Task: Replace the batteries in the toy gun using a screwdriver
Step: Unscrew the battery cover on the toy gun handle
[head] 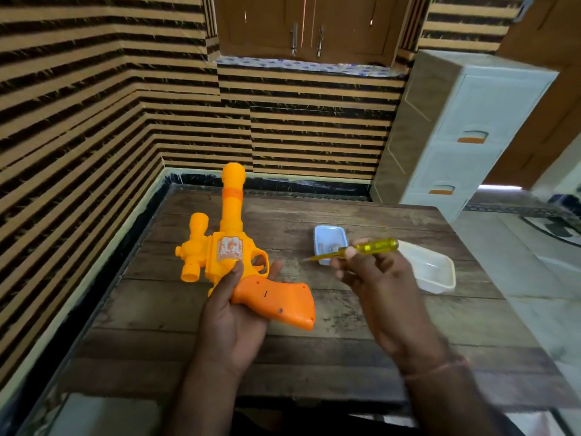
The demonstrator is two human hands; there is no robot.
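Bare table (188,335) near edge; blue lid (330,237) & clear tub (437,272) block far right.

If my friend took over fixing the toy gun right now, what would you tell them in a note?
Left hand holds the toy gun by its orange grip, barrel pointing away, above the wooden table.
Right hand pinches the yellow screwdriver, tip aimed left, not touching the gun.
A small blue lid with small bits on it and a clear container lie behind the right hand.
Done: the grip looks closed; whether batteries were changed can't be told.
Left: check the grip screws and batteries.
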